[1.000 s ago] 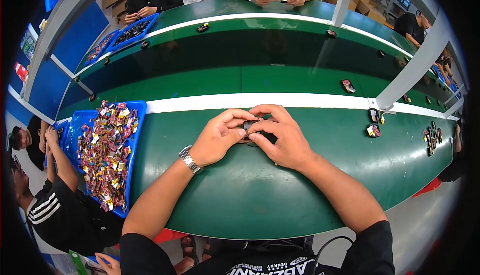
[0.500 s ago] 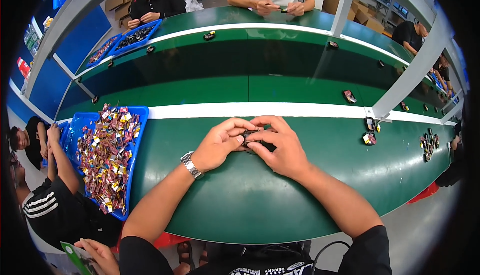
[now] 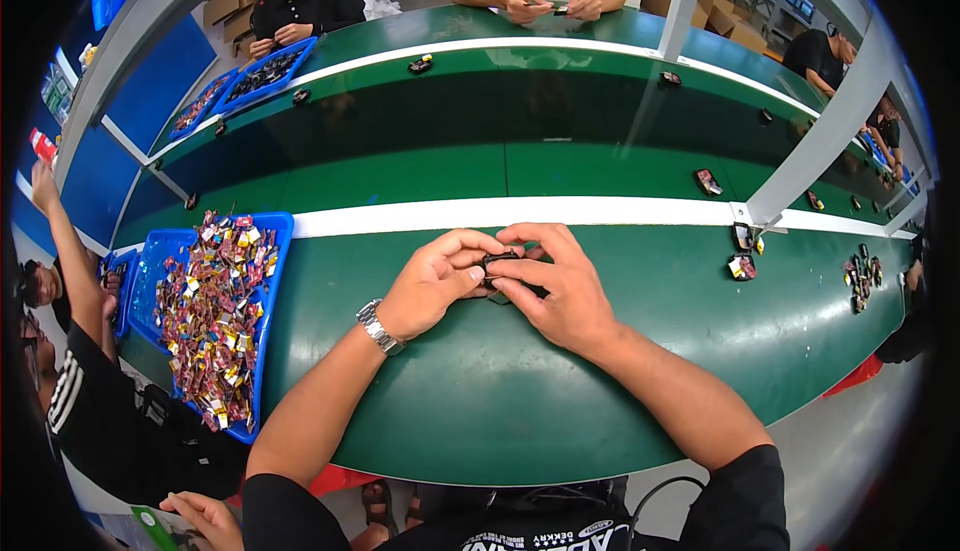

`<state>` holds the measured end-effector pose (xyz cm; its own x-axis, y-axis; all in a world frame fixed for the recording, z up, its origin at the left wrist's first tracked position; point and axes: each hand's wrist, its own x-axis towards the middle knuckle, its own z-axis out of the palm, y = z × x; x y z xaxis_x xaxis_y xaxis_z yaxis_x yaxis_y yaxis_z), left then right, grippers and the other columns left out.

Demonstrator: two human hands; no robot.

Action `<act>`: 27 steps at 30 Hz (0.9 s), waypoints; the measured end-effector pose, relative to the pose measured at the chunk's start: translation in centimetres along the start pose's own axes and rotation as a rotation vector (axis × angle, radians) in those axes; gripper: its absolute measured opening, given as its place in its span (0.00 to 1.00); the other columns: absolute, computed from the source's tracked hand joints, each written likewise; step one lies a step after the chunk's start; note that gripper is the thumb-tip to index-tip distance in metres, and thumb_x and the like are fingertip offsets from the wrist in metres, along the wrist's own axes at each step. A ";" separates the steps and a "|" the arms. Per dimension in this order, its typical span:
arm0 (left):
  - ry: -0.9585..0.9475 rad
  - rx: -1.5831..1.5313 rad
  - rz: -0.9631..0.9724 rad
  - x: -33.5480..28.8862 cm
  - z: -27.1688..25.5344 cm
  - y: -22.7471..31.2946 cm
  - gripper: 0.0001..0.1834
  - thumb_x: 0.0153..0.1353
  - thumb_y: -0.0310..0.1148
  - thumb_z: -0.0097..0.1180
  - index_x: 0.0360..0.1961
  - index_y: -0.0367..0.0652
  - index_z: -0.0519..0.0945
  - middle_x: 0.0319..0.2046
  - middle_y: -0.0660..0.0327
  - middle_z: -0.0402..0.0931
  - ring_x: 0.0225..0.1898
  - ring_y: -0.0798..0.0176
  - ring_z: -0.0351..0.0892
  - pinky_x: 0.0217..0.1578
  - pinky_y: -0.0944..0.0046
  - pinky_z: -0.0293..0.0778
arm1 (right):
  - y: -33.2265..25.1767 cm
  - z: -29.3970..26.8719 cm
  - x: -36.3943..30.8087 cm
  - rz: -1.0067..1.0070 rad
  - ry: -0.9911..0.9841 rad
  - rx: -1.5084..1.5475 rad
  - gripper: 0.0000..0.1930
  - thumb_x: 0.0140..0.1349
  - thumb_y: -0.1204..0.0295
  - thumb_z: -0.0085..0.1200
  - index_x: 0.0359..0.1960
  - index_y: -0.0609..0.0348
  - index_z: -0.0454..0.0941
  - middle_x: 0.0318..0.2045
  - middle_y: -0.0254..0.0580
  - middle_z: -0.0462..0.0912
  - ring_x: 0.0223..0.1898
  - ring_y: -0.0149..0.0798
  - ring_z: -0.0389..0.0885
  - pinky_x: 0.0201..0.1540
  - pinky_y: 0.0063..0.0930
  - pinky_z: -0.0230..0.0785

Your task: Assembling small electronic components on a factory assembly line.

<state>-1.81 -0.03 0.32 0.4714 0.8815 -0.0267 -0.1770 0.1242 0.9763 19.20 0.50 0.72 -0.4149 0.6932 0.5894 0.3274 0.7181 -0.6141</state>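
A small black plastic housing (image 3: pixel 499 262) sits between my two hands, just above the green table. My left hand (image 3: pixel 432 289), with a silver watch at the wrist, pinches its left side between thumb and fingers. From the right, my right hand (image 3: pixel 562 298) curls its fingers over the top and front of the same piece. Most of the housing is covered by fingers, so its inside cannot be made out. To the left of my forearm stands a blue tray (image 3: pixel 283 281) heaped with small reddish circuit boards (image 3: pixel 215 321) with white and yellow parts.
Beyond a white rail (image 3: pixel 520 211), a green conveyor belt (image 3: pixel 420 183) carries scattered black pieces. Two housings (image 3: pixel 742 267) and a small pile of parts (image 3: pixel 862 279) lie to my right. A grey post (image 3: pixel 830 136) rises there. Co-workers sit across and at left.
My hands keep hold of the housing, with only small finger shifts. At the left, a co-worker's arm has reached up toward a red item. The pieces on the belt sit slightly further right.
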 end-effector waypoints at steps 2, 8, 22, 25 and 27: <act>0.010 0.006 -0.009 0.0 0.0 0.0 0.14 0.70 0.23 0.46 0.56 0.40 0.70 0.60 0.50 0.73 0.58 0.60 0.76 0.57 0.60 0.76 | 0.0 0.0 0.0 -0.011 0.007 -0.014 0.10 0.53 0.78 0.65 0.38 0.56 0.85 0.50 0.38 0.78 0.47 0.41 0.77 0.46 0.33 0.74; -0.008 -0.013 0.042 -0.1 0.2 0.1 0.15 0.71 0.23 0.47 0.57 0.40 0.71 0.61 0.55 0.72 0.59 0.64 0.75 0.56 0.63 0.75 | -0.2 0.3 -0.1 0.008 0.030 0.012 0.11 0.53 0.80 0.63 0.38 0.56 0.86 0.50 0.40 0.78 0.51 0.44 0.75 0.48 0.35 0.74; 0.000 -0.132 0.082 0.3 -0.4 -0.6 0.12 0.69 0.29 0.54 0.51 0.41 0.71 0.63 0.47 0.70 0.60 0.57 0.76 0.57 0.56 0.78 | -0.6 0.5 0.2 0.090 0.004 0.080 0.12 0.53 0.79 0.63 0.41 0.54 0.86 0.56 0.40 0.76 0.59 0.47 0.71 0.55 0.38 0.71; -0.009 -0.153 0.075 0.1 -0.5 -0.6 0.11 0.68 0.29 0.55 0.50 0.41 0.71 0.62 0.46 0.70 0.59 0.55 0.76 0.57 0.55 0.78 | -1.0 0.5 0.2 0.052 0.011 0.060 0.12 0.53 0.79 0.64 0.41 0.54 0.86 0.55 0.41 0.76 0.58 0.47 0.71 0.55 0.39 0.71; -0.006 -0.137 0.068 0.1 -0.5 -0.5 0.11 0.68 0.29 0.55 0.50 0.41 0.71 0.62 0.46 0.71 0.59 0.55 0.76 0.57 0.55 0.78 | -1.0 0.4 0.1 0.037 0.013 0.021 0.12 0.53 0.79 0.64 0.40 0.54 0.86 0.55 0.41 0.77 0.58 0.47 0.71 0.55 0.38 0.71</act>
<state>-2.06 0.24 -0.23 0.4595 0.8873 0.0400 -0.3244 0.1258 0.9375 18.48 -0.12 1.18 -0.3918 0.7200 0.5729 0.3239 0.6907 -0.6465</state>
